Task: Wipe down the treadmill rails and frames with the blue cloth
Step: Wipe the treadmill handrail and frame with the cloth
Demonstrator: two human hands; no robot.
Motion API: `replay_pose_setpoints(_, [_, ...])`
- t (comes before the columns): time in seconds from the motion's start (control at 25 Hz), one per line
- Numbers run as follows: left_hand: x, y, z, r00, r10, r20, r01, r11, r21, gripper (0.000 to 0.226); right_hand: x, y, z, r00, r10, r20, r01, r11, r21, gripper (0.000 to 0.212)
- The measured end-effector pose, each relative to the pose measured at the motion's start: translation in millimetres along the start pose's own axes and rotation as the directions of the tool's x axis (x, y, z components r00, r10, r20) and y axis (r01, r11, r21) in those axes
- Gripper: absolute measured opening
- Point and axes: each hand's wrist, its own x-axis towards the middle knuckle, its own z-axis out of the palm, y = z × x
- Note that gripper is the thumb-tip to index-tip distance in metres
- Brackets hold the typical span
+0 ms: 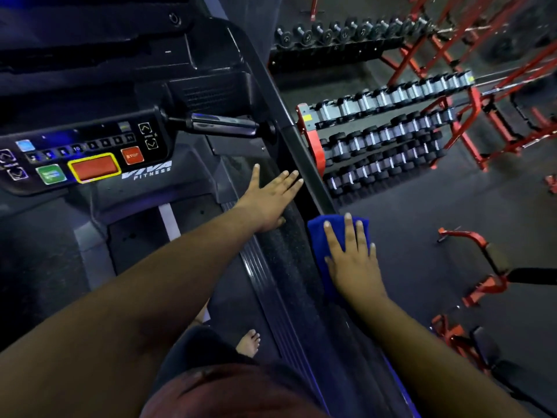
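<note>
- The blue cloth point(327, 236) is pressed flat on the right side rail point(304, 164) of the treadmill, near the middle of its length, under the right hand point(352, 260).
- The cloth is judged soft, light and limp; it is folded into a pad, so it is best held by flat pressure from above, since a loose edge could drag or bunch.
- The fingers point(349, 233) of the right hand are laid straight and slightly apart on the cloth, not curled round it.
- The left hand point(271, 197) is rested open on the textured strip just left of the rail, fingers straight and close together, holding nothing.
- The rail is judged stiff and smooth, so the cloth should slide easily.
- Further left, the console point(87, 158) and a handlebar grip point(223, 125) are seen; the grip's mount meets the rail at the far end and may interrupt a long stroke.
- To the right, a dumbbell rack point(385, 137) stands on the floor, well apart from the rail.
</note>
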Motion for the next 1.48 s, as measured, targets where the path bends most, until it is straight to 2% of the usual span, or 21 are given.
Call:
replay_pose_setpoints(0.12, [17.5, -32.5, -8.1, 1.000, 0.009, 0.009, -0.010, 0.998, 0.070, 0.102, 98.3, -39.4, -27.5, 0.999, -0.035, -0.019, 0.035, 0.999, -0.004, 0.080])
replay_pose_setpoints(0.2, [22.9, -58.1, -9.7, 1.000, 0.007, -0.009, -0.006, 0.994, 0.106, 0.100, 129.8, -54.2, -36.9, 0.999, -0.041, -0.013, 0.041, 0.999, -0.031, 0.082])
replay_pose_setpoints(0.28, [28.7, -86.5, -12.9, 0.996, -0.008, -0.087, 0.019, 0.992, 0.123, 0.096, 120.8, -53.8, -34.6, 0.999, -0.043, -0.004, 0.043, 0.993, -0.115, 0.084])
replay_pose_setpoints(0.4, [37.9, -112.8, -17.6, 0.985, 0.053, -0.163, -0.015, 0.973, 0.228, 0.100, 71.6, -38.7, -25.3, 0.990, -0.100, 0.101, 0.125, 0.953, -0.275, 0.092])
replay_pose_setpoints(0.48, [43.9, -125.6, -20.2, 0.984, 0.068, -0.167, -0.020, 0.961, 0.275, 0.099, 85.1, -38.4, -30.0, 0.978, -0.161, 0.136, 0.197, 0.926, -0.322, 0.085])
replay_pose_setpoints(0.56, [50.0, -136.8, -27.0, 0.983, 0.052, -0.177, 0.001, 0.958, 0.286, 0.093, 134.7, -59.8, -42.8, 0.962, -0.234, 0.140, 0.271, 0.882, -0.385, 0.070])
replay_pose_setpoints(0.64, [55.5, -144.5, -33.9, 0.985, 0.021, -0.173, 0.029, 0.960, 0.280, 0.088, 189.5, -88.2, -52.4, 0.957, -0.228, 0.181, 0.287, 0.845, -0.451, 0.063])
replay_pose_setpoints(0.72, [59.6, -148.3, -37.5, 0.989, 0.014, -0.150, 0.028, 0.962, 0.271, 0.084, 224.6, -102.8, -57.0, 0.965, -0.195, 0.175, 0.258, 0.822, -0.508, 0.064])
replay_pose_setpoints(0.84, [58.5, -146.4, -36.0, 0.991, 0.035, -0.126, 0.004, 0.955, 0.297, 0.084, 196.4, -96.1, -57.5, 0.961, -0.198, 0.193, 0.273, 0.789, -0.551, 0.068])
replay_pose_setpoints(1.0, [55.6, -152.9, -31.8, 0.987, 0.071, -0.144, -0.026, 0.956, 0.293, 0.080, 127.2, -66.1, -48.1, 0.898, -0.291, 0.330, 0.431, 0.732, -0.527, 0.062])
replay_pose_setpoints(1.08, [56.4, -150.8, -35.0, 0.989, 0.072, -0.129, -0.033, 0.958, 0.284, 0.080, 161.0, -77.4, -55.4, 0.899, -0.309, 0.311, 0.434, 0.725, -0.534, 0.056])
replay_pose_setpoints(1.2, [57.2, -146.0, -35.0, 0.990, 0.047, -0.136, -0.006, 0.957, 0.289, 0.082, 219.5, -108.9, -61.8, 0.943, -0.236, 0.233, 0.331, 0.721, -0.609, 0.061])
replay_pose_setpoints(1.28, [56.9, -147.1, -33.1, 0.988, 0.038, -0.150, 0.006, 0.959, 0.283, 0.084, 216.8, -106.7, -55.4, 0.949, -0.228, 0.216, 0.314, 0.721, -0.618, 0.063])
replay_pose_setpoints(1.4, [53.4, -133.7, -28.0, 0.983, 0.059, -0.173, -0.011, 0.964, 0.264, 0.095, 124.9, -70.0, -38.7, 0.930, -0.308, 0.201, 0.367, 0.742, -0.561, 0.054])
replay_pose_setpoints(1.48, [49.5, -115.6, -23.3, 0.981, 0.108, -0.163, -0.076, 0.979, 0.191, 0.099, 57.7, -38.9, -32.9, 0.874, -0.402, 0.273, 0.485, 0.715, -0.504, 0.039])
